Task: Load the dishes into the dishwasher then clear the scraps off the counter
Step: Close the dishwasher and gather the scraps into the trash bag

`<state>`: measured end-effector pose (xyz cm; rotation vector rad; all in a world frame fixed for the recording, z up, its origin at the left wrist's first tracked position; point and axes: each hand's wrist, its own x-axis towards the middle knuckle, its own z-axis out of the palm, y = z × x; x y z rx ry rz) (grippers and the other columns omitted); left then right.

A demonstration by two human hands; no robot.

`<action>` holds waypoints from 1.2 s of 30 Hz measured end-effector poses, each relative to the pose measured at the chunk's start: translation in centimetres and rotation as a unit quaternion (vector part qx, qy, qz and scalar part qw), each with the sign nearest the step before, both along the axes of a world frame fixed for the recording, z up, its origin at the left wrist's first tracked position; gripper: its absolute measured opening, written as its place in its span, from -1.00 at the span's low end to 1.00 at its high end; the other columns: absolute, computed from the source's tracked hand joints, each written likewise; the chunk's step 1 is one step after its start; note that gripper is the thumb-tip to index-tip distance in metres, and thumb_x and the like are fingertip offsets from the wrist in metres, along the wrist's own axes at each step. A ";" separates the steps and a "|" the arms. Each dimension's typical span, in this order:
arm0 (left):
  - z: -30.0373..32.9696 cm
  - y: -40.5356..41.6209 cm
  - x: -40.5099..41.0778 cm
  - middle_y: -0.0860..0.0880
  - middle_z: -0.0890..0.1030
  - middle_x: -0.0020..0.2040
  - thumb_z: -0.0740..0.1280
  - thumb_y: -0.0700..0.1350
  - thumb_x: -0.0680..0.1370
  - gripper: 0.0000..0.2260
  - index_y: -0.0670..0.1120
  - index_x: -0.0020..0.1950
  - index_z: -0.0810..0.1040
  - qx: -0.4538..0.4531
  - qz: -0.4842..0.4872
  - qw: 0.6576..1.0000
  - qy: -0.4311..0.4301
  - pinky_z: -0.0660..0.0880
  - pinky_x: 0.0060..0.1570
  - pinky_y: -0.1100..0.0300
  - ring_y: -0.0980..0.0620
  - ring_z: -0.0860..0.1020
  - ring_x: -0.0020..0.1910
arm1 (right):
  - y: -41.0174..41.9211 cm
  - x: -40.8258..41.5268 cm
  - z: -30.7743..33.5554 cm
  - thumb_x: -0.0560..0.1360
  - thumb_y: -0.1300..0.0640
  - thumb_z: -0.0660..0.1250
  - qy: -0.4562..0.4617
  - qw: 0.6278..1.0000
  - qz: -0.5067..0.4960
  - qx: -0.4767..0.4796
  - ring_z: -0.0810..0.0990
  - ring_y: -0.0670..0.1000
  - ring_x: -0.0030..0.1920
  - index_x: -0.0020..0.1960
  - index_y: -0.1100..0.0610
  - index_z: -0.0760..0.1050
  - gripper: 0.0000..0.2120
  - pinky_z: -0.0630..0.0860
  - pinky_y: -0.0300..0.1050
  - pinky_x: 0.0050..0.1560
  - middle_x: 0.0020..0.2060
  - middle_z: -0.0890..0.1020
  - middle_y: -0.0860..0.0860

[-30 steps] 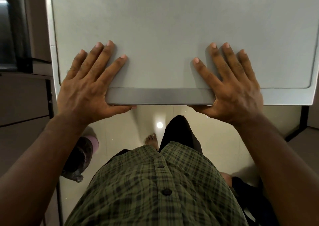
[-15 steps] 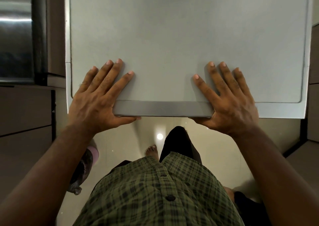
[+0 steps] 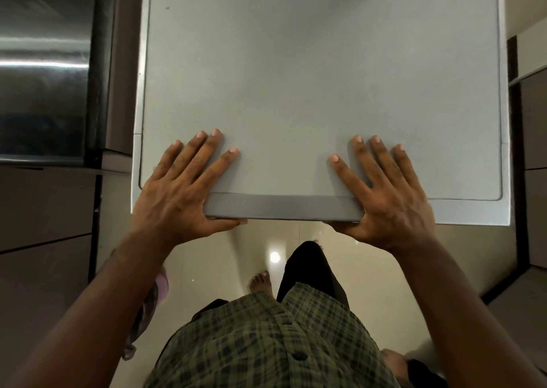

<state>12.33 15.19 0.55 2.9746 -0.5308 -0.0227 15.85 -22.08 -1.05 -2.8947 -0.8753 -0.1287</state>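
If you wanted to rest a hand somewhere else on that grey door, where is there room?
The door panel is bare above both hands. Between the left hand and right hand, the handle strip is uncovered. The strip's two ends are taken, thumbs hooked underneath.

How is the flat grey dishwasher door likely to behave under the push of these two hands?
The flat grey dishwasher door probably stays rigid: it shows no bending under the left hand or right hand. Its smooth matt face may be slippery, so the thumbs hooked under the darker grey handle strip likely help. Two hands suggest some weight.
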 end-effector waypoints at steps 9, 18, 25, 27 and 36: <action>0.1 -0.1 -0.1 -0.13 0.10 0.70 0.22 0.56 0.45 -0.01 -0.03 0.69 0.17 0.012 0.001 1.000 -0.004 0.13 0.60 -0.23 -0.13 0.09 0.68 | -0.1 -0.1 0.1 0.45 -0.50 0.32 0.001 1.000 0.004 -0.006 0.17 0.32 0.63 0.65 0.06 0.25 -0.03 0.18 0.41 0.54 0.64 0.21 0.24; 0.5 -0.1 -0.3 -0.11 0.03 0.72 0.22 0.57 0.45 0.01 0.00 0.71 0.08 0.035 -0.006 0.999 0.006 0.09 0.62 -0.20 -0.11 0.04 0.69 | -0.1 -0.1 0.6 0.41 -0.57 0.27 0.021 0.998 0.009 -0.051 0.09 0.31 0.65 0.70 0.02 0.11 0.06 0.07 0.36 0.60 0.67 0.12 0.22; 0.8 -0.2 -0.7 -0.08 -0.04 0.72 0.16 0.58 0.46 0.01 0.02 0.72 0.00 0.047 0.001 0.999 0.020 0.05 0.64 -0.18 -0.07 -0.04 0.70 | 0.0 -0.4 1.1 0.39 -0.57 0.29 0.033 0.998 0.004 -0.051 0.07 0.28 0.66 0.70 0.00 0.10 0.08 0.06 0.34 0.60 0.67 0.11 0.20; 0.7 -0.2 -0.7 -0.08 -0.03 0.72 0.19 0.57 0.46 0.01 0.02 0.72 0.01 0.046 0.002 0.999 0.021 0.05 0.64 -0.18 -0.07 -0.03 0.70 | 0.0 -0.4 0.9 0.40 -0.58 0.27 0.037 0.998 0.002 -0.054 0.06 0.28 0.67 0.70 -0.01 0.10 0.07 0.06 0.34 0.61 0.67 0.10 0.19; 1.2 -0.3 -0.6 -0.09 -0.02 0.72 0.21 0.56 0.46 0.00 0.02 0.72 0.03 0.054 0.002 0.998 0.021 0.07 0.63 -0.17 -0.09 -0.01 0.70 | 0.0 -0.4 1.3 0.44 -0.57 0.20 0.048 0.997 0.002 -0.058 0.04 0.28 0.67 0.71 0.00 0.08 0.03 0.05 0.36 0.60 0.68 0.09 0.21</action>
